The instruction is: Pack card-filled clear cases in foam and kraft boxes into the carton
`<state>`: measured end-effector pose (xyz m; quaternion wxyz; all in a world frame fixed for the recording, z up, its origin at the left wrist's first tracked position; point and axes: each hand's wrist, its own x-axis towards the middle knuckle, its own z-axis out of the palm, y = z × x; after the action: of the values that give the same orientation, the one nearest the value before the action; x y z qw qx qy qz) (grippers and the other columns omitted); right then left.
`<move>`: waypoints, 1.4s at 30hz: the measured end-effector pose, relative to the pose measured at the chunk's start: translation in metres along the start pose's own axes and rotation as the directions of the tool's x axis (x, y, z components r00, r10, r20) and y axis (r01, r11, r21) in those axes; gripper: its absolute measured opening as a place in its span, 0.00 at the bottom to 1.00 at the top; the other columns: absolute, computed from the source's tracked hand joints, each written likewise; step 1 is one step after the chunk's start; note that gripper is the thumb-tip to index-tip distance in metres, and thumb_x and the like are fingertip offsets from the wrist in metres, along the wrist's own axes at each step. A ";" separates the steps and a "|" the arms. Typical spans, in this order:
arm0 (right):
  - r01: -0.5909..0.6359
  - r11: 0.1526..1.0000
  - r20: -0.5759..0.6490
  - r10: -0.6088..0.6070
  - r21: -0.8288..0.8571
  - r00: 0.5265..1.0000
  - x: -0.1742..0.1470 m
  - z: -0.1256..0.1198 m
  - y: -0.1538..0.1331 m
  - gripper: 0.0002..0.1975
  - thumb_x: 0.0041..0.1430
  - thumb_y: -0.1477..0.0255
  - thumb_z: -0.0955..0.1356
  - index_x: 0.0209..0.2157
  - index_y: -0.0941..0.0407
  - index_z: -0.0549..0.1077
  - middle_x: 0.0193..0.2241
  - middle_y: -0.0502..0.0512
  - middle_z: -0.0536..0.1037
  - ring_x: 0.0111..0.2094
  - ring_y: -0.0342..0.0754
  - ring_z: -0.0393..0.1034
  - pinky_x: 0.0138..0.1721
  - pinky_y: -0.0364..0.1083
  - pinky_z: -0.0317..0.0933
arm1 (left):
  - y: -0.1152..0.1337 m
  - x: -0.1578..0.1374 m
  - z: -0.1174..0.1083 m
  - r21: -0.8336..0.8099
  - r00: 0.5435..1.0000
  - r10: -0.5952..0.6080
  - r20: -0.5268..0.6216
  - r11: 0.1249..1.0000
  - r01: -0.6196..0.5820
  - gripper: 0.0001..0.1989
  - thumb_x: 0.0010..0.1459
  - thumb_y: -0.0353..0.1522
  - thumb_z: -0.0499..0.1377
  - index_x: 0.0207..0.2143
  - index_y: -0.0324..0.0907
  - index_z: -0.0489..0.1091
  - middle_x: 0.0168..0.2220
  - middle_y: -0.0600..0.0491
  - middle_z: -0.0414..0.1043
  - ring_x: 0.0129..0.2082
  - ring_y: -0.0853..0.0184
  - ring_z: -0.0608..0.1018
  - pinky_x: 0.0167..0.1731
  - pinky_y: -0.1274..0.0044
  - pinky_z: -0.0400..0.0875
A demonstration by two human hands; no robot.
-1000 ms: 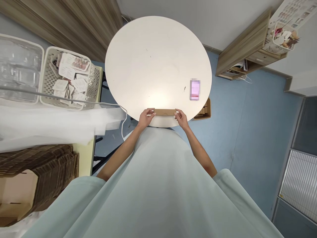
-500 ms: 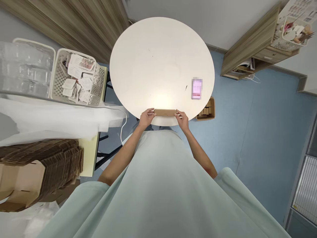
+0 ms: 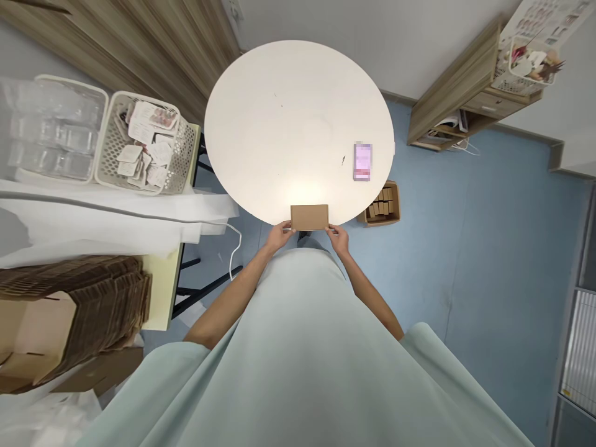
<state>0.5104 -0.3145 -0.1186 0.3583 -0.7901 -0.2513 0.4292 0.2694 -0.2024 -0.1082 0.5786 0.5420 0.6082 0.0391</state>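
Note:
A small brown cardboard box is held at the near edge of the round white table, its broad flat face turned up toward me. My left hand grips its left end between thumb and fingers. At the opposite end, my right hand pinches the near right corner. The underside of the box is hidden. To the right on the tabletop lies a pixelated pink and purple rectangle, apart from both hands.
An open carton of small brown boxes stands on the floor, right of the table. On the left are a perforated basket of cards, a bin of clear plastic containers and stacked folded cardboard. A wooden cabinet stands right.
The box has turned from showing a narrow side to showing its broad face, and sits slightly nearer me. Both hands have moved with it, still at its ends. My view has shifted a little.

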 end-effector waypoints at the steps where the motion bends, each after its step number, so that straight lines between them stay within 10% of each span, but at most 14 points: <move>1: -0.025 0.999 0.000 0.025 0.020 1.000 -0.003 -0.001 0.002 0.17 0.64 0.61 0.75 0.48 0.57 0.87 0.49 0.60 0.89 0.44 0.51 0.84 0.56 0.52 0.76 | -0.002 -0.003 0.004 0.001 1.000 -0.005 -0.021 1.000 0.005 0.28 0.61 0.38 0.69 0.63 0.40 0.78 0.62 0.38 0.82 0.55 0.48 0.87 0.59 0.58 0.80; 12: -0.208 0.925 -0.059 0.239 0.319 0.969 -0.074 -0.075 0.019 0.15 0.63 0.65 0.78 0.49 0.57 0.86 0.50 0.59 0.89 0.35 0.47 0.88 0.31 0.40 0.72 | -0.023 -0.064 0.104 -0.356 0.988 0.089 -0.129 0.925 -0.130 0.27 0.67 0.38 0.65 0.64 0.37 0.78 0.62 0.39 0.83 0.60 0.50 0.85 0.65 0.59 0.78; 22: -0.215 0.918 -0.109 0.264 0.333 0.958 -0.112 -0.186 0.051 0.19 0.52 0.58 0.81 0.42 0.55 0.83 0.46 0.57 0.88 0.31 0.44 0.83 0.31 0.41 0.67 | 0.021 -0.080 0.183 -0.310 0.980 0.193 0.048 0.936 -0.169 0.26 0.64 0.37 0.67 0.62 0.38 0.80 0.61 0.40 0.83 0.52 0.51 0.88 0.60 0.59 0.81; 33: -0.353 0.872 -0.046 0.390 0.339 0.920 -0.039 -0.307 0.097 0.18 0.51 0.58 0.82 0.37 0.54 0.80 0.40 0.55 0.88 0.33 0.48 0.84 0.31 0.42 0.69 | 0.073 -0.021 0.309 -0.068 0.993 0.004 0.114 0.998 0.004 0.24 0.54 0.33 0.68 0.55 0.41 0.84 0.45 0.46 0.87 0.36 0.64 0.86 0.40 0.74 0.82; 42: -0.445 0.880 0.050 0.443 0.165 0.895 0.066 -0.396 0.125 0.17 0.51 0.67 0.82 0.42 0.56 0.82 0.42 0.56 0.88 0.34 0.47 0.84 0.34 0.44 0.73 | 0.127 0.036 0.425 0.038 0.988 -0.137 0.070 0.990 0.135 0.23 0.57 0.30 0.67 0.57 0.42 0.82 0.51 0.44 0.86 0.46 0.58 0.87 0.57 0.66 0.80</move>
<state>0.8949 -0.4841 -0.1012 0.3159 -0.7903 -0.0278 0.5242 0.6738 -0.3712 -0.1852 0.5924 0.5098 0.6230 -0.0301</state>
